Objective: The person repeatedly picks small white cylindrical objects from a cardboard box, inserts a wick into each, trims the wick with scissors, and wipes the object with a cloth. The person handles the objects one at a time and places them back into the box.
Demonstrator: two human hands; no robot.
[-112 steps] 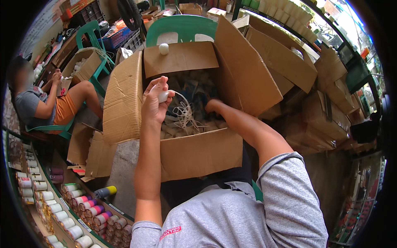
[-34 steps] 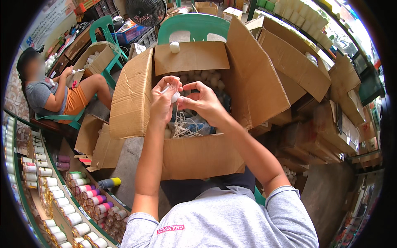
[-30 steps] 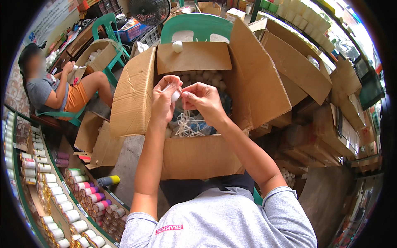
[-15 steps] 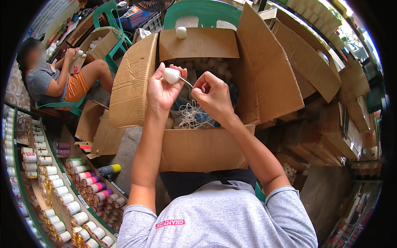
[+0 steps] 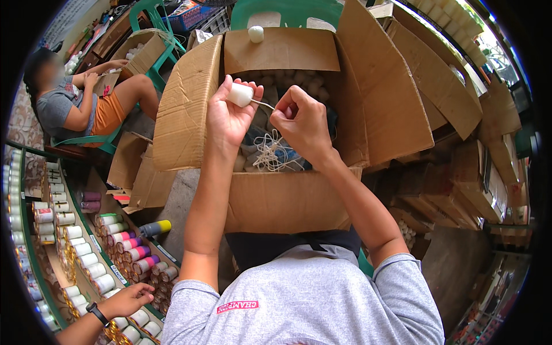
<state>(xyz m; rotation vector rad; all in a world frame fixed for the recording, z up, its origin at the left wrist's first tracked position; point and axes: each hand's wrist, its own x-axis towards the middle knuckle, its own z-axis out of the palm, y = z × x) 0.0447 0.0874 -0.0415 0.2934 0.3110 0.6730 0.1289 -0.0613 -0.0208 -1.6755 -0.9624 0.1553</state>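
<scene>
My left hand [image 5: 233, 118], palm up over the open cardboard box [image 5: 284, 201], holds a short white candle [image 5: 240, 95] between thumb and fingers. From the candle's right end a thin white wick [image 5: 263, 104] runs across to my right hand [image 5: 303, 123], which pinches it closed-fingered. Below both hands, inside the box, lies a loose tangle of white wicks [image 5: 274, 150] on bluish plastic. Many more white candles [image 5: 302, 80] fill the box's far part. One white candle [image 5: 256, 34] rests on the far flap.
A seated co-worker [image 5: 77, 98] handles things by another box at the left. Another person's hand [image 5: 123, 302] with a dark wristband reaches in at lower left over rows of candles in glasses [image 5: 103, 283]. Stacked cartons [image 5: 437, 192] stand right; a green chair [image 5: 282, 14] is beyond.
The candle has turned slightly in my left hand, its wick still pinched by my right. Another person's hand has come in at lower left. The seated co-worker's hands have moved towards their box.
</scene>
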